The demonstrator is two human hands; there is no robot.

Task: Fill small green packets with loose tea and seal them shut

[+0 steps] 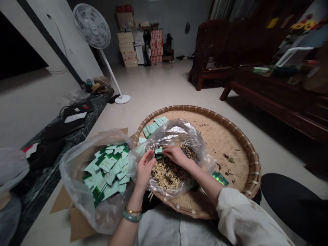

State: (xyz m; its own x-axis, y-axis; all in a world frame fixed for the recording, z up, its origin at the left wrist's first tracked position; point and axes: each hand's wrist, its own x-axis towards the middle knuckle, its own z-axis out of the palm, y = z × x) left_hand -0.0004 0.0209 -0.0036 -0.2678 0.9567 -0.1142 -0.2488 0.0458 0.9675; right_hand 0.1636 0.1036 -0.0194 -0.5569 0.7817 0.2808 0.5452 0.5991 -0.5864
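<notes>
Just above an open clear plastic bag (176,128), my right hand (175,155) pinches a small green packet (159,150). My left hand (146,167), with a bracelet and a jade-green bangle at its wrist, is beside the packet's left end, fingers stretched out. Whether it touches the packet I cannot tell. Loose pale and dark dried bits (166,176) fill the bag below. A dark, narrow object (185,153) shows partly beside my right hand; its kind is hidden. The bag lies on a round woven bamboo tray (220,136).
Several flat green packets (151,129) lie at the tray's left rim, and more green ones (220,178) at its right. A plastic-lined cardboard box (77,171) holds many filled packets (107,167). A black stool (289,201) stands right; a white fan (93,29) stands behind.
</notes>
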